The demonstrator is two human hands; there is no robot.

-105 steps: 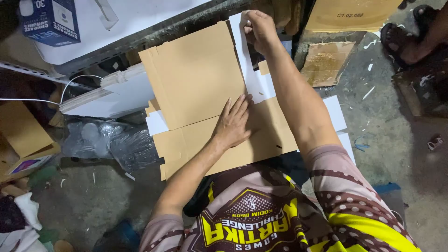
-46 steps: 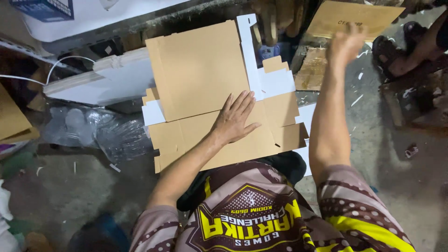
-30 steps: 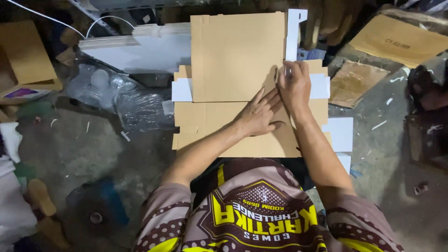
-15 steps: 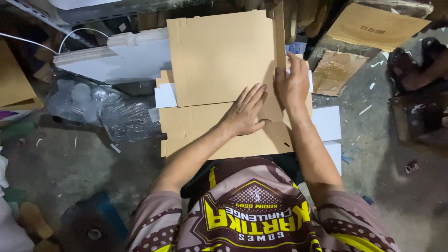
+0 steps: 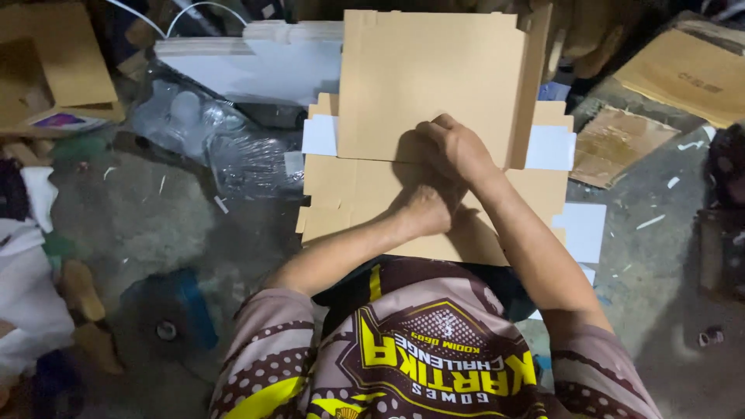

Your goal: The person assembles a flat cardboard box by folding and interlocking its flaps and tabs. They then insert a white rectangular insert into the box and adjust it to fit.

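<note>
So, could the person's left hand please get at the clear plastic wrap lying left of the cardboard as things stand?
Probably yes: the left hand rests on the flat cardboard, partly under the right hand, and the plastic wrap lies just past the cardboard's left edge with nothing between.

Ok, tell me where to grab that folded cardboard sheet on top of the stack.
Probably the raised right flap of the cardboard sheet, pinched from the right: it stands up from the flat panel, giving an edge for the fingers. The right hand and left hand press the near edge.
</note>
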